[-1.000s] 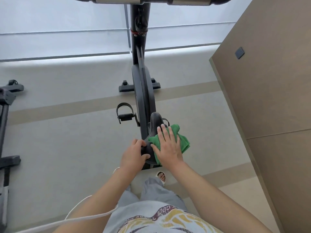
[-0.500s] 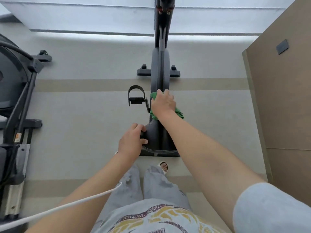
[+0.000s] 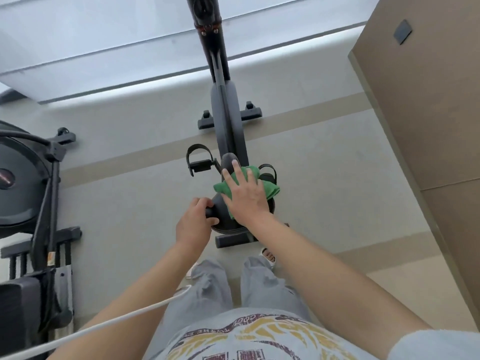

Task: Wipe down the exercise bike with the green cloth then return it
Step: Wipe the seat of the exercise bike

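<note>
Your right hand (image 3: 245, 196) presses the green cloth (image 3: 270, 189) flat on the saddle (image 3: 228, 162), fingers spread; your left hand (image 3: 193, 224) grips the saddle's left edge. A pedal (image 3: 198, 162) sits beyond your left hand.

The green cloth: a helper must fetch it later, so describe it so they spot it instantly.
Find the black exercise bike in the middle of the floor, then its saddle at the near end. The green cloth lies there under the flat right hand, the only green thing in view.

Bike (image 3: 225, 120): black, slim frame, seen from above, standing on grey floor, front stabiliser bar across, strap pedals out each side. Black saddle (image 3: 228, 162) nearest, nose pointing away. Cloth (image 3: 270, 189): green, crumpled, spread over saddle's right half, edge hanging off right side.
</note>
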{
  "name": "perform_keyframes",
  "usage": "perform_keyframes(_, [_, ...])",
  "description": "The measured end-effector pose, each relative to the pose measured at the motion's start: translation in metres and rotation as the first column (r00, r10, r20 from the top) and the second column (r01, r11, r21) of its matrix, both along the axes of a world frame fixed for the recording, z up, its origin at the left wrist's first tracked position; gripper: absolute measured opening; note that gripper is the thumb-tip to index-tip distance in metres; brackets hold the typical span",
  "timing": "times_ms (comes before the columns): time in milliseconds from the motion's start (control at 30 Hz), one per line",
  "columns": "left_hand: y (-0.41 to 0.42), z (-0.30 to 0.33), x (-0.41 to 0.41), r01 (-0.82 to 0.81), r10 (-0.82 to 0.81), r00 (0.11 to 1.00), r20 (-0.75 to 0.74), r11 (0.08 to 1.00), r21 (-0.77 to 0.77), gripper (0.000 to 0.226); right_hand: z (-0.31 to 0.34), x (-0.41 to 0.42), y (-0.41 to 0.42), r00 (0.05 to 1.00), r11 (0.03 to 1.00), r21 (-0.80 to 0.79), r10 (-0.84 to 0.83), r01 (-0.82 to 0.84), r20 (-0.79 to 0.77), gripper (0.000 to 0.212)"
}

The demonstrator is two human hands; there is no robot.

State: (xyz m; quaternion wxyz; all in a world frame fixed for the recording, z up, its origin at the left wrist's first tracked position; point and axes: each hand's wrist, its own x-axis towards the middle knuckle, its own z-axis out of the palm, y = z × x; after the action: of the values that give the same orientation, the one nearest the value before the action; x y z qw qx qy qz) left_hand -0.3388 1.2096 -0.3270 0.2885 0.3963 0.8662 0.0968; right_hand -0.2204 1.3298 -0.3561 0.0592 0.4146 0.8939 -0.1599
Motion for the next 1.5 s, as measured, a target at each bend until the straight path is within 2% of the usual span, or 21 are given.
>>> perform_keyframes(267, [-0.002, 0.001, -0.007, 0.036, -0.038, 0.997, 0.062, 0.998, 0.043, 0.031, 0.001, 0.032, -0.052, 0.994, 0.994, 0.012, -0.109, 0.109, 0.025, 0.075])
perform_keyframes(400, [-0.003, 0.001, -0.016, 0.054, -0.063, 0.988, 0.142, 0.996, 0.067, 0.032, 0.008, 0.011, -0.041, 0.983, 0.985, 0.009, -0.172, 0.172, 0.062, 0.075])
perform_keyframes(600, [-0.01, 0.017, -0.048, 0.264, -0.261, 0.929, 0.264, 0.964, 0.025, 0.042, 0.026, -0.034, -0.006, 0.908, 0.915, -0.073, -0.378, 0.396, 0.181, 0.074])
perform_keyframes(700, [-0.024, 0.03, -0.077, 0.307, -0.309, 0.894, 0.325, 0.95, 0.058, 0.041, 0.04, -0.051, -0.022, 0.859, 0.877, -0.048, -0.455, 0.478, 0.236, 0.072])
perform_keyframes(800, [-0.039, 0.044, -0.113, 0.285, -0.308, 0.883, 0.354, 0.951, 0.117, 0.036, 0.048, -0.065, -0.069, 0.863, 0.89, 0.021, -0.448, 0.456, 0.235, 0.068])
perform_keyframes(900, [-0.047, 0.062, -0.146, 0.278, -0.325, 0.872, 0.366, 0.945, 0.174, 0.034, 0.052, -0.075, -0.11, 0.907, 0.905, -0.087, -0.409, 0.417, 0.1, 0.062])
perform_keyframes(1033, [-0.048, 0.085, -0.174, 0.328, -0.41, 0.849, 0.334, 0.904, 0.276, 0.032, 0.077, -0.085, -0.128, 0.856, 0.863, -0.255, -0.486, 0.437, -0.178, 0.052])
perform_keyframes(1133, [-0.043, 0.102, -0.181, 0.29, -0.415, 0.824, 0.387, 0.894, 0.341, 0.031, 0.1, -0.098, -0.131, 0.847, 0.883, -0.202, -0.465, 0.423, -0.258, 0.051])
perform_keyframes(1267, [-0.031, 0.123, -0.185, 0.247, -0.405, 0.793, 0.455, 0.896, 0.368, 0.037, 0.12, -0.119, -0.125, 0.901, 0.945, -0.037, -0.322, 0.326, -0.292, 0.051])
perform_keyframes(1367, [-0.022, 0.134, -0.192, 0.207, -0.367, 0.831, 0.418, 0.902, 0.379, 0.03, 0.134, -0.136, -0.115, 0.91, 0.963, 0.031, -0.243, 0.269, -0.337, 0.052])
perform_keyframes(1500, [-0.012, 0.156, -0.212, 0.127, -0.31, 0.87, 0.383, 0.892, 0.433, 0.014, 0.153, -0.16, -0.103, 0.874, 0.972, -0.004, -0.213, 0.235, -0.436, 0.053])
